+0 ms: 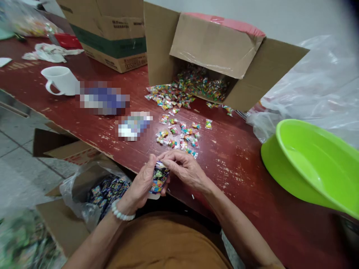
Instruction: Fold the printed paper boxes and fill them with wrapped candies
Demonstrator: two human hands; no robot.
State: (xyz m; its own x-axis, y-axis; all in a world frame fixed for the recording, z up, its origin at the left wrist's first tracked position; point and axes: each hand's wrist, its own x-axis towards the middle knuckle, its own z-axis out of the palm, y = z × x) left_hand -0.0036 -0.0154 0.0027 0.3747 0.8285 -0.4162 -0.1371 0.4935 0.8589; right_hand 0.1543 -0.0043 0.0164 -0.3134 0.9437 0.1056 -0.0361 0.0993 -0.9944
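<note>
Red table [238, 138] stood by a pale, plain wall [294, 18].
It was chipped and glossy; the floor [14, 153] at left was grey and laid with tiles.

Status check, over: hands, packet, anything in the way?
Left hand gripping printed packet. Right hand at the packet's top edge. Wrapped candies on table just beyond the hands, none covering the packet.

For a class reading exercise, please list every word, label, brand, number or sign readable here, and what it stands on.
None can be read with certainty.
Green-banded carton: dark print, too blurred.
Held packet: printed front, too small.
Bagged packets: too small and blurred.
Larger pixelated item, smaller pixelated item: unreadable.
</note>
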